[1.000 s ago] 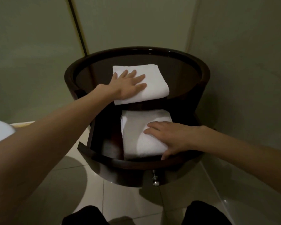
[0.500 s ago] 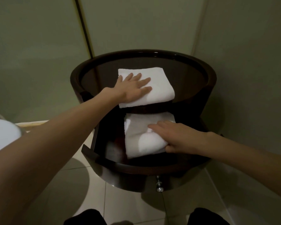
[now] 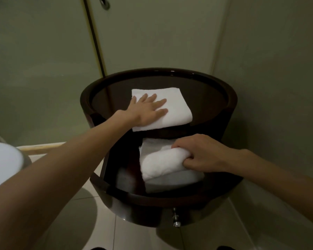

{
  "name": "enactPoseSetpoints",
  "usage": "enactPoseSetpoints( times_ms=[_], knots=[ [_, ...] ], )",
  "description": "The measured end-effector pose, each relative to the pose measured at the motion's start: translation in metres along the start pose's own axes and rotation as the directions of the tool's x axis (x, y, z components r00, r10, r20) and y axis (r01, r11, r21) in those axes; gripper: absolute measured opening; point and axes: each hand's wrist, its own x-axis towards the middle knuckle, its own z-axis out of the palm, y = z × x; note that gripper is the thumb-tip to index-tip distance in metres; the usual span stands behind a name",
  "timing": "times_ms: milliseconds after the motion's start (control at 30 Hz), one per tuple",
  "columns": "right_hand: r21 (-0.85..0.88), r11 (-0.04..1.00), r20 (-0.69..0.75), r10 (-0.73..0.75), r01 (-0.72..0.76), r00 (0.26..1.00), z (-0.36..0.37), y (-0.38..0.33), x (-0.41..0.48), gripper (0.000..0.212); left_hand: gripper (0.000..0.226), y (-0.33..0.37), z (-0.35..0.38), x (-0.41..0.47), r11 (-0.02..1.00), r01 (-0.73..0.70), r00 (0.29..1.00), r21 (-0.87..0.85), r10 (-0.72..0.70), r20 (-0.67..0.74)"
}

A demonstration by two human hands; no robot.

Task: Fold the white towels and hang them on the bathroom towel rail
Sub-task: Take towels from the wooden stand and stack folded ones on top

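Right hand [image 3: 202,154] grips the rolled white towel [image 3: 161,165] at its right end, fingers curled round it. The towel's long axis runs left-right, extending left from that hand, on top of the stack in the open drawer [image 3: 152,195]. Left hand [image 3: 146,110] lies flat, fingers straight, on the folded towel [image 3: 177,109] on the cabinet top [image 3: 206,98], behind the drawer. Likely next: lift straight up. Towel rail is not in view.

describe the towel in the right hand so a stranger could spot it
Find the dark round wooden cabinet, its curved drawer pulled open. In that drawer, the bunched white towel lies atop another white towel, in the grip of the right hand. Unlike the flat folded white towel under the left hand on the cabinet top, it is rolled up.
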Motion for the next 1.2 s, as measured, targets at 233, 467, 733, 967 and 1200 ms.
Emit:
enactPoseSetpoints(
  times_ms=[233,467,733,967,1200],
  knots=[
    [0.081,0.993,-0.02,0.087,-0.085,0.996,-0.028,0.003,0.014,0.028,0.066,0.0,0.0,0.0,0.999,-0.023,1.0,0.028,0.023,-0.002],
    [0.164,0.979,-0.046,0.135,-0.126,0.99,-0.054,0.005,0.033,0.022,0.056,0.012,-0.028,-0.02,0.975,-0.133,0.99,-0.178,0.124,-0.064],
    [0.327,0.934,-0.032,0.164,-0.145,0.986,-0.11,0.004,0.038,0.032,0.035,0.037,-0.098,-0.066,0.618,-0.182,0.978,-0.764,0.195,-0.075],
    [0.345,0.93,-0.082,0.165,-0.127,0.983,-0.155,-0.002,0.045,0.038,0.056,0.046,-0.144,-0.076,0.839,-0.301,0.953,-0.452,0.285,-0.105],
    [0.215,0.969,-0.078,0.14,-0.121,0.987,-0.182,-0.006,0.05,0.049,0.026,0.041,-0.164,-0.063,0.825,-0.274,0.958,-0.495,0.191,-0.213]
  ],
)
